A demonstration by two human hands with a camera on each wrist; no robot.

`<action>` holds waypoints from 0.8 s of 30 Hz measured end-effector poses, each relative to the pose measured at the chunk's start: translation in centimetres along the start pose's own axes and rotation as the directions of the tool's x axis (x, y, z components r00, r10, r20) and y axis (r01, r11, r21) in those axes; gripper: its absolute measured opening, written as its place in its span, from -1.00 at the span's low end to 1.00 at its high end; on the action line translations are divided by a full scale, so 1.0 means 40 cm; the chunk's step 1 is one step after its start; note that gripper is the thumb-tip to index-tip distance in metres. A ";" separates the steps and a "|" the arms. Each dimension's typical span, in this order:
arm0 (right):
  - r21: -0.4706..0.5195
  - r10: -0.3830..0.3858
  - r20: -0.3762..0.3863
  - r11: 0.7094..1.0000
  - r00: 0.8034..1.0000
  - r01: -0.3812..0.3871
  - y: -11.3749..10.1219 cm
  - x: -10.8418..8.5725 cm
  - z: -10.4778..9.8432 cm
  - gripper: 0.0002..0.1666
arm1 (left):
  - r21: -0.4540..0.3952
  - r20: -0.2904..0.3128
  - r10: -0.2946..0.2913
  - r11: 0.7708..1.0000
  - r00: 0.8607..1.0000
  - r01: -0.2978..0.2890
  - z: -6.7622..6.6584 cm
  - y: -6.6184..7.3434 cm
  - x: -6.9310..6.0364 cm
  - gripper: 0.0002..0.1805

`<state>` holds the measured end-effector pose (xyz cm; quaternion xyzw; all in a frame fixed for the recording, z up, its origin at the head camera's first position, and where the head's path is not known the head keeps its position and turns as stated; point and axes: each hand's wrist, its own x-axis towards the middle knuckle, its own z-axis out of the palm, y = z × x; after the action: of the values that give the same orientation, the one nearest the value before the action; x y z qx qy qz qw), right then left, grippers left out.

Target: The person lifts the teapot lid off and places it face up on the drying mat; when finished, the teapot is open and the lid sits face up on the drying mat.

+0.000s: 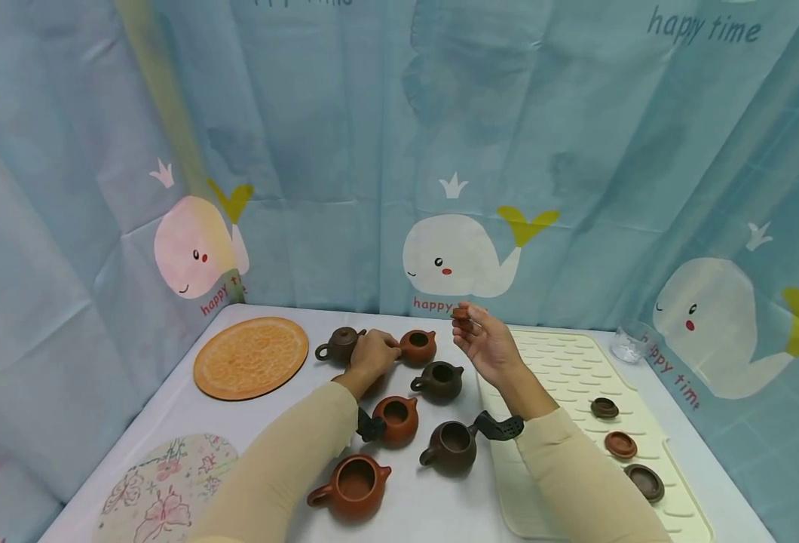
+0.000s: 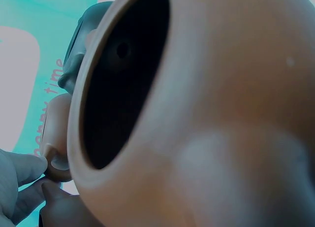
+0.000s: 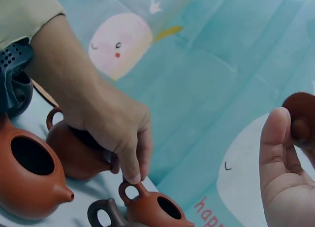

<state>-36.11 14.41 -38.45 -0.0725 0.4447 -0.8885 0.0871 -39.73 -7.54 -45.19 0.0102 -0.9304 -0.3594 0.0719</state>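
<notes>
In the head view my left hand (image 1: 375,353) pinches the handle of a small reddish-brown teapot (image 1: 417,347) at the back of the table. The right wrist view shows thumb and finger on that handle, the lidless teapot (image 3: 156,207) standing below. My right hand (image 1: 491,348), raised to the right of it, holds a small reddish lid (image 1: 462,312) between thumb and fingers. Partly under my left forearm sits another red teapot (image 3: 81,155). A dark lidded teapot (image 1: 341,345) stands just left of the left hand. A large open teapot (image 2: 221,89) fills the left wrist view.
Open teapots, dark (image 1: 440,381) and red (image 1: 356,490), stand nearer me. At right, a cream ridged mat (image 1: 535,483) bears a dark lid (image 1: 604,408), a red lid (image 1: 620,445) and a larger dark lid (image 1: 644,483). Beyond is a clear cup (image 1: 632,343); an orange round mat (image 1: 251,358) lies left.
</notes>
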 end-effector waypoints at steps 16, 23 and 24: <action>-0.315 0.039 0.102 0.949 0.994 -0.005 -0.081 -0.056 -0.041 -0.27 | 0.002 0.006 -0.002 1.000 1.000 0.002 0.000 -0.001 0.004 -0.91; -0.575 -0.004 0.181 0.811 0.984 0.109 -0.140 -0.082 -0.092 -0.33 | -0.007 0.021 -0.003 1.000 1.000 0.004 0.002 0.001 0.001 -0.92; -0.614 -0.017 0.186 0.779 0.982 0.130 -0.151 -0.085 -0.100 -0.33 | -0.009 0.018 -0.003 1.000 1.000 0.003 0.001 0.001 0.002 -0.92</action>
<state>-34.16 21.82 -36.16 -0.1901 0.7008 -0.6848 0.0613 -39.80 -7.48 -45.20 0.0083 -0.9293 -0.3638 0.0632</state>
